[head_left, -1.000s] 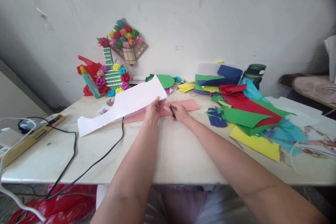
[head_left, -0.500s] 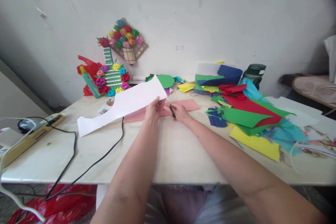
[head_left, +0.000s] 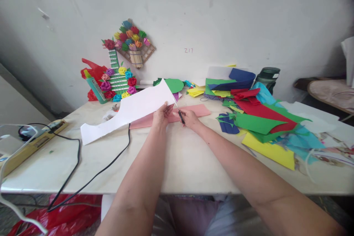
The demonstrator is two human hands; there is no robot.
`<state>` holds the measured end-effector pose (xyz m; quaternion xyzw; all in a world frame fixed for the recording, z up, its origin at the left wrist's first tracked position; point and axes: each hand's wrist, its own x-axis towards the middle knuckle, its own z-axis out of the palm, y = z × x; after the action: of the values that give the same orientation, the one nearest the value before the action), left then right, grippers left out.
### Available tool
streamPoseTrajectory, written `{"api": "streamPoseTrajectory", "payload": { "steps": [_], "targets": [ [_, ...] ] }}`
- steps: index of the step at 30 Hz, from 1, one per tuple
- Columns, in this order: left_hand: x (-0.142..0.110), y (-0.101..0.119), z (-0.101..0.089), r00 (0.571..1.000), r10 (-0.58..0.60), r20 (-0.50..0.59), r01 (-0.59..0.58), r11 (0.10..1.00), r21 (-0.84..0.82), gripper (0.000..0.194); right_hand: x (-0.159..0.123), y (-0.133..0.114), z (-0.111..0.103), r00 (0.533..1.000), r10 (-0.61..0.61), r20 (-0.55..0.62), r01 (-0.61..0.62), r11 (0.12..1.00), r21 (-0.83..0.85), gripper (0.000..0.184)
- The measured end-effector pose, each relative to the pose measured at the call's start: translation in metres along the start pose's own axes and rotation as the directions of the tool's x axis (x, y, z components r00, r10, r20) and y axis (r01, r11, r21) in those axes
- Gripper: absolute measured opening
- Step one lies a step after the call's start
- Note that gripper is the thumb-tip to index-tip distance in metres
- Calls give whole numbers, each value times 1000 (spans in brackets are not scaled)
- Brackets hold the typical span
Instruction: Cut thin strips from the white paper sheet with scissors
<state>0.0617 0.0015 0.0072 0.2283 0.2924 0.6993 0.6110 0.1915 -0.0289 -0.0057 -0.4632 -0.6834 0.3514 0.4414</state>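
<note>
My left hand (head_left: 162,113) is closed on the lower right edge of a large white sheet of paper (head_left: 138,105), thumb on top. The sheet is held tilted above the table, with a curved cut-out along its lower left side. In my right hand (head_left: 190,118) is a pair of scissors (head_left: 181,117) with dark handles. Their blades point up and away, lying along the right edge of the white sheet; how far apart the blades are cannot be made out. A pink sheet (head_left: 201,110) lies on the table beneath both hands, partly covered by them and the white paper.
Coloured sheets, among them a yellow one (head_left: 268,151) and a green one (head_left: 257,122), are heaped at the right. A glue bottle (head_left: 95,87) and a paper-flower craft (head_left: 119,81) stand at back left. A black cable (head_left: 105,165) and power strip (head_left: 35,145) occupy the left.
The far left end of the white sheet has shifted very slightly left and down. Both hands and the scissors stay nearly where they were.
</note>
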Motion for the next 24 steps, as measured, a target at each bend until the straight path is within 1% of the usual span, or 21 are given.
{"api": "streamPoseTrajectory", "payload": {
  "steps": [8,24],
  "targets": [
    [-3,3,1,1000,-6,-4,6,1000,-3,6,0,1,0,999,-45,-20,44,998,-45,31],
    [-2,3,2,1000,-13,-23,13,1000,-12,5,0,-1,2,999,-25,-35,26,999,32,31]
  ]
}}
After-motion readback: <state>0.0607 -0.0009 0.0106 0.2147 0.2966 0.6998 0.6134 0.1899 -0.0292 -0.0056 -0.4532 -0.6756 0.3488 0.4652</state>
